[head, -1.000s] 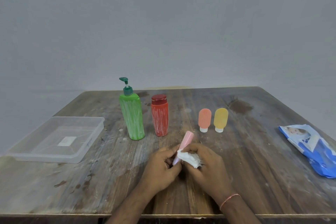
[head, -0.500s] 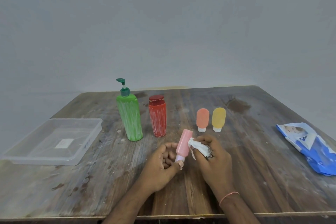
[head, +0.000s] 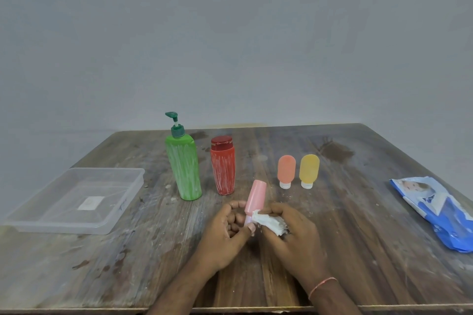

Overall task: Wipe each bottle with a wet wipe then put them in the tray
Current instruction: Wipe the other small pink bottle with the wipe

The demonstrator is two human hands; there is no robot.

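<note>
While the left hand (head: 225,230) pinches the pink bottle (head: 254,199) low above the table (tray (head: 76,199) well apart, left) and the right hand (head: 286,227) grips the wet wipe (head: 268,222), hard rubbing could likely dislodge it.

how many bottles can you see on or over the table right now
5. Green pump bottle and red bottle stand mid-table; orange bottle and yellow bottle stand to their right; pink bottle is held in the left hand. The tray holds none.
</note>
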